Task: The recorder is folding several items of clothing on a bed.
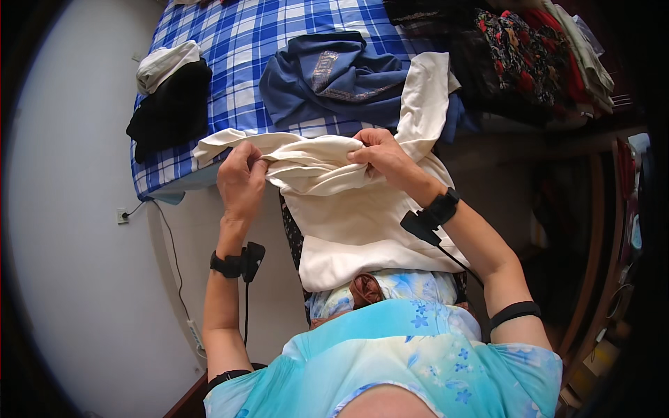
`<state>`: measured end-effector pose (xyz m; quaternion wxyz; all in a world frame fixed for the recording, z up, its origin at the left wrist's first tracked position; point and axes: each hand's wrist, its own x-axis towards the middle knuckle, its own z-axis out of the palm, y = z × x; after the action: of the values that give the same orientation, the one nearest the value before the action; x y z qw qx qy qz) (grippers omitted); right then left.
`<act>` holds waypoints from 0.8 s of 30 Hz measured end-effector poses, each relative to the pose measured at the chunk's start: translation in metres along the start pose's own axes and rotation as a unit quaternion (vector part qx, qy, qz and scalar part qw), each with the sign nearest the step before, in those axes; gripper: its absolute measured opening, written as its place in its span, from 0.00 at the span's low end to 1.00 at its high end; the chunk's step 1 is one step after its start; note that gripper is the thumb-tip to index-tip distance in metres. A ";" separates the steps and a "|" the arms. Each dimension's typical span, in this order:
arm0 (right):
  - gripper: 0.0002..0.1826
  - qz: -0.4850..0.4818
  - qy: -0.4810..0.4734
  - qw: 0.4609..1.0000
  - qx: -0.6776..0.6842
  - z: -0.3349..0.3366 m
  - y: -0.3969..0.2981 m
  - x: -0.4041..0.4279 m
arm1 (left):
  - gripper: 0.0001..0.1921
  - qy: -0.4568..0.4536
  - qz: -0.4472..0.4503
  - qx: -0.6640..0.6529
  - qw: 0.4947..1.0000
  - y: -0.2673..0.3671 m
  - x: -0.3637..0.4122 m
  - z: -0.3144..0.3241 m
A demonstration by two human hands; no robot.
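Observation:
A cream long-sleeved garment (345, 214) lies over my lap and reaches onto the edge of the bed. My left hand (243, 180) pinches its gathered upper part at the left, fingers closed on the cloth. At the right of the same gathered folds, my right hand (384, 157) grips the fabric between thumb and fingers. One sleeve stretches up over a blue garment (334, 78) with a shiny pattern; another strip of cream cloth extends left past my left hand. The folds hide some of my fingertips.
A blue-and-white checked bedcover (235, 31) spreads ahead. Black cloth (172, 109) and a white cloth (167, 65) lie at its left. Dark and floral clothes (522, 57) are heaped at the right. A cable runs from a wall socket (122, 216) to a power strip (194, 334).

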<state>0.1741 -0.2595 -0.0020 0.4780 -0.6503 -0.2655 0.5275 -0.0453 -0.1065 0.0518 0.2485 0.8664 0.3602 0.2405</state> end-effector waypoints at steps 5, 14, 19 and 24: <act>0.09 -0.004 -0.079 0.977 0.198 0.000 -0.016 -0.011 | 0.07 0.027 0.051 0.004 0.998 0.021 -0.002 0.002; 0.18 -0.049 -0.137 0.930 0.339 0.002 -0.020 -0.015 | 0.11 -0.144 0.166 -0.062 0.974 0.031 0.003 0.034; 0.22 -0.055 -0.139 0.916 0.372 0.005 -0.020 -0.017 | 0.10 -0.096 0.205 -0.008 0.974 0.029 -0.002 0.036; 0.22 -0.054 -0.121 0.916 0.379 0.003 -0.014 -0.014 | 0.07 -0.090 0.191 0.005 0.978 0.029 -0.001 0.029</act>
<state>0.1699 -0.2643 0.0170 0.6805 -0.3365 -0.1364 0.6365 -0.0140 -0.1328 0.0475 0.2255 0.9384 0.1657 0.2028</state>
